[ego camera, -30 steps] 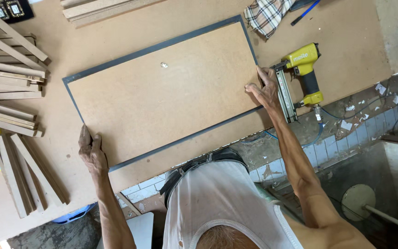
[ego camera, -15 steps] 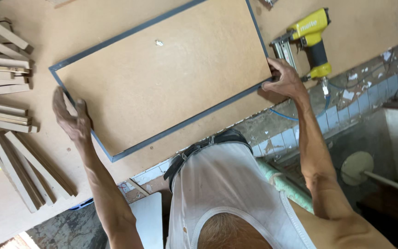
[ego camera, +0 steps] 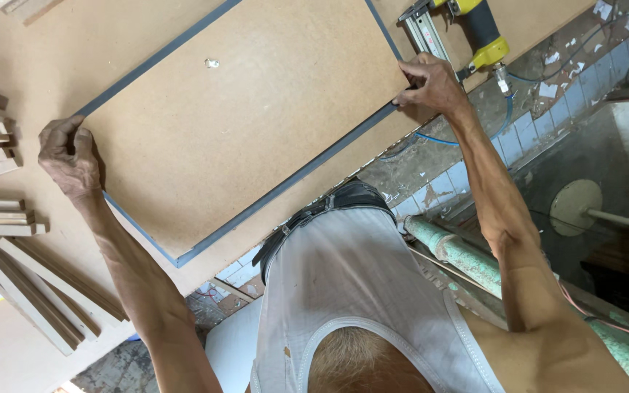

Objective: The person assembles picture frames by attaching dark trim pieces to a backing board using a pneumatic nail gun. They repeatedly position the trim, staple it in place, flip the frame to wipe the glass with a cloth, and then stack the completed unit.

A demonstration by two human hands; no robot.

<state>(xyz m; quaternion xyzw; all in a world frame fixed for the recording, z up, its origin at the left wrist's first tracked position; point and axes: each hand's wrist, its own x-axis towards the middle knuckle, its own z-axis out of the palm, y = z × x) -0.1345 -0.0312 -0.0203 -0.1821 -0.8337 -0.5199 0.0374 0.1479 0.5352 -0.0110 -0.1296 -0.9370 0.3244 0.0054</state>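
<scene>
A flat brown board (ego camera: 234, 124), edged with a thin grey frame (ego camera: 296, 178), is held at two opposite ends as it lies slantwise on the worktop (ego camera: 45, 44). The left hand (ego camera: 70, 156) is curled over the board's left corner, its grip closed on the frame edge there; the right hand (ego camera: 431, 84) is closed on the far right corner, fingers pinched on the frame where two strips meet. Grey strips can be seen along the near long side, the left short side, the far long side and the right end, so the framing is judged to be in place all round, though it cannot be told whether every corner has been fastened. A small pale scrap (ego camera: 212, 64) lies on the board's face. A yellow nail gun (ego camera: 467, 25) rests just beyond the right hand, touched by neither hand, with its blue hose (ego camera: 467, 138) trailing down over the tiled edge. Loose wooden strips (ego camera: 9, 218) are stacked to the left of the board, untouched and apparently left over or waiting. The stage is judged to be late: the board is being handled as a whole rather than having pieces added.
</scene>
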